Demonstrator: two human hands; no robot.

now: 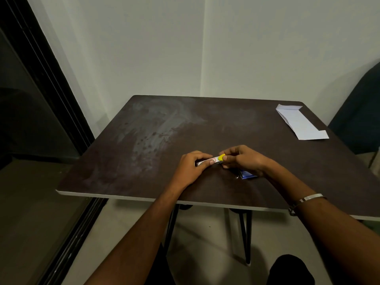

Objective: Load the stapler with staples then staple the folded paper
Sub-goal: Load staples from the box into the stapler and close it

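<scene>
A: OK, near edge first. What's under the table (127, 182)?

B: Dark knee (290, 268) bottom right, black legs (245, 233) on pale floor.

A: Hands?

B: Both over the tabletop, near the front edge, roughly centre. Left hand (191, 167) has fingers curled round a small white stapler (213, 160), red mark on its side. Right hand (244, 159) pinches the stapler's yellow end (221, 157) between thumb and fingertips.

A: So both clamped on the same thing?

B: Yes, one at each end. Can't tell if it's lifted or resting on the table.

A: Staples?

B: Blue box (247, 175) on the table, just behind the right hand's heel, partly hidden by it. Something small and metallic beside it, too small to identify.

A: Anything on the wrists?

B: Metal bangle (304, 199) on the right forearm.

A: Paper?

B: White folded paper (300, 123) lies flat at the far right corner, well apart from the hands.

A: Beyond that?

B: Pale wall (185, 48), dark door frame (45, 79) at left, dark chair (357, 112) at right.
</scene>
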